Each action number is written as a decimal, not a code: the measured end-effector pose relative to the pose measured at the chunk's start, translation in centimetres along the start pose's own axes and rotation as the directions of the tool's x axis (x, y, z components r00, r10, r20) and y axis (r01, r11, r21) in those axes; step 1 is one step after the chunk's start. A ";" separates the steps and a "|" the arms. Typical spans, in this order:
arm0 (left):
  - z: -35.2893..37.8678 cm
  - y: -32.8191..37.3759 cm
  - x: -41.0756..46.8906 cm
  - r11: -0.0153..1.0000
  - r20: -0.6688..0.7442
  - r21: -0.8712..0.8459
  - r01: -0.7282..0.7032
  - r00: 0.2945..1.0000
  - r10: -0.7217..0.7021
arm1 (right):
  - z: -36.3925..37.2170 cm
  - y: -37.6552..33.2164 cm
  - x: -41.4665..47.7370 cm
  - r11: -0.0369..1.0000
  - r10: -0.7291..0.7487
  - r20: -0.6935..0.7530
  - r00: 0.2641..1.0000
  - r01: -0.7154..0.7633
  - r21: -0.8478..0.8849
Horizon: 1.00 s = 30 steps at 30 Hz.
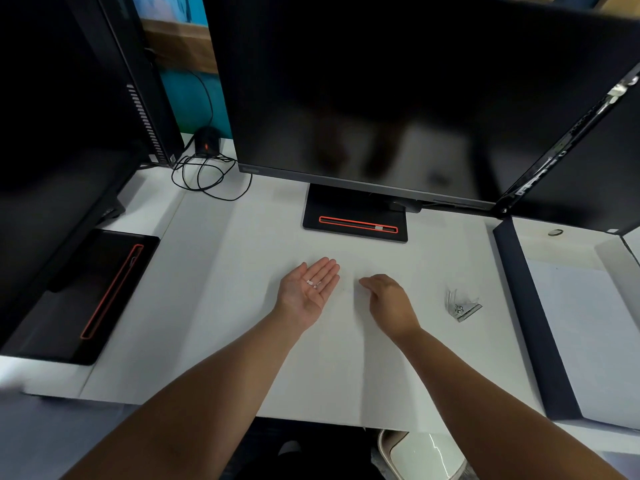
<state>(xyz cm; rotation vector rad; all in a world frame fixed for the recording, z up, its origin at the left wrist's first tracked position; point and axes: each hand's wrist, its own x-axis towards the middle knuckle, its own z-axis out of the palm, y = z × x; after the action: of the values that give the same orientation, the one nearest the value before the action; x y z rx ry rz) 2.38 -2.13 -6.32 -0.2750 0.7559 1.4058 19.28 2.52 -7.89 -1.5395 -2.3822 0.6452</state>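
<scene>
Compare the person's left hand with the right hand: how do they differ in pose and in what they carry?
The left hand lies palm up with straight fingers; the right hand is turned palm down with fingers loosely curled. The left hand carries small white pieces on its palm; nothing shows in the right hand. Both are bare and sit over the white table, before the monitor stand.

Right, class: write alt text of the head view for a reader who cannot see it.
A person's left hand lies palm up over a white table, a few small white pieces on the palm; the right hand curls palm down beside it. A dark monitor stands behind, and a clear bag of metal parts lies at right.
</scene>
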 end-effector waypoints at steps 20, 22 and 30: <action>0.4 0.2 0.1 1.000 0.021 0.008 0.011 1.000 -0.011 | -1.3 0.6 -0.4 0.963 -0.250 0.110 0.962 0.259 -0.076; 0.6 0.2 0.2 1.000 0.018 0.014 0.016 1.000 -0.016 | -1.1 0.6 -0.6 0.971 -0.215 0.090 0.972 0.222 -0.083; 0.7 -0.1 -0.1 0.999 0.006 0.038 0.022 1.000 -0.022 | -0.1 0.0 -0.7 0.991 -0.086 0.024 0.996 0.088 -0.102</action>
<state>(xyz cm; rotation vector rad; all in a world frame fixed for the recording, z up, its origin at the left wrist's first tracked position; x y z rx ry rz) 2.67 -1.76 -5.73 -0.2482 0.7713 1.3697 19.68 1.90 -7.75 -1.4654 -2.5169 0.5291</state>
